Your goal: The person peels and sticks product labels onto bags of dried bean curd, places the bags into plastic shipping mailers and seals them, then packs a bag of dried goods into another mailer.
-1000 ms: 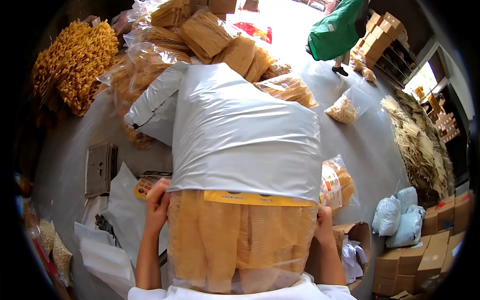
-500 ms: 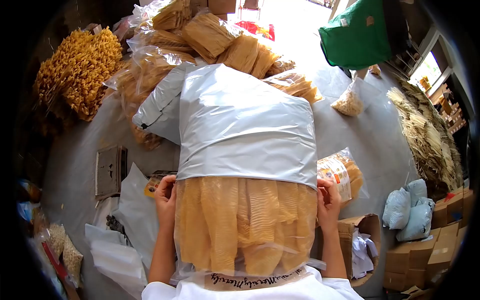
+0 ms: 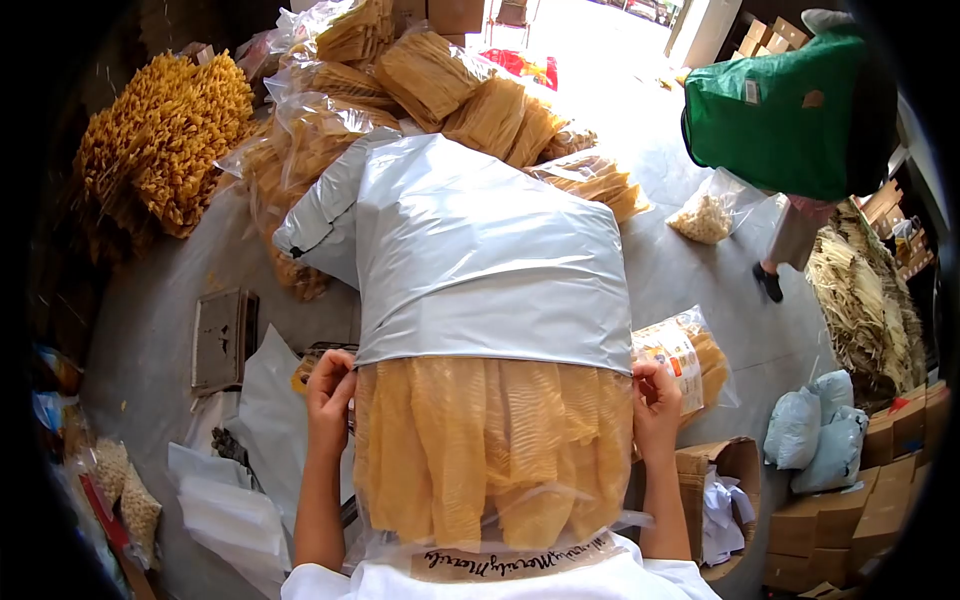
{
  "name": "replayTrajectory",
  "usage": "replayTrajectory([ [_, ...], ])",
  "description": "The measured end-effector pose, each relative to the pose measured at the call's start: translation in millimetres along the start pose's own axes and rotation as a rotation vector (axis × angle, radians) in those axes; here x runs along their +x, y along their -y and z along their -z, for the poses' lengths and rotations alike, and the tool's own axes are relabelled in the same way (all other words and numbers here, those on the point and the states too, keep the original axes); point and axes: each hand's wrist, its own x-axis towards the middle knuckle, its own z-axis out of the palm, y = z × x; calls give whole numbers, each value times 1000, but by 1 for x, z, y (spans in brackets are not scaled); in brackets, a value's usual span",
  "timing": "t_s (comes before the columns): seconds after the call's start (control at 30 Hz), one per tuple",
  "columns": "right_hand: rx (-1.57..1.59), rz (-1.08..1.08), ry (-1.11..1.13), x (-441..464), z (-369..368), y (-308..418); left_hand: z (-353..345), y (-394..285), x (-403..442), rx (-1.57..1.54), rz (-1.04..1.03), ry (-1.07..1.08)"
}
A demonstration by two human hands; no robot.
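A grey plastic mailing bag [image 3: 490, 260] covers the far part of a clear bag of flat, ridged yellow-brown pieces [image 3: 500, 440], with its opening edge running straight across the middle. At the left end of that edge, my left hand [image 3: 330, 385] is closed in a pinch on the mailing bag. My right hand [image 3: 655, 393] pinches the same edge at the right end. The near part of the clear bag stays uncovered, close against my white shirt. What the far end of the mailing bag rests on is hidden.
Bagged dried sheets [image 3: 430, 75] are piled behind. A labelled clear package [image 3: 680, 360] and an open carton [image 3: 745, 500] of paper sit right. White plastic bags [image 3: 240, 510] lie left. Far right, a person's leg [image 3: 790, 245] shows below a large green bag [image 3: 780, 120].
The green bag has moved right, and a person's leg and foot now show below it. My hands keep their pinch on the mailing bag, which has barely shifted.
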Motion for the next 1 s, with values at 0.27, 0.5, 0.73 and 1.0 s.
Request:
replayTrajectory([
  [0.27, 423, -196, 223, -28, 14, -7, 9, -13, -37, -21, 202, 102],
  [0.5, 563, -351, 394, -80, 25, -1, 15, -23, -98, -120, 354, 0],
  [0.73, 472, -389, 499, -102, 30, 11, 37, -36, -161, -214, 469, -51],
  [1.0, 446, -78, 293, -21, -63, 50, -11, -45, -82, 183, 30, -371],
])
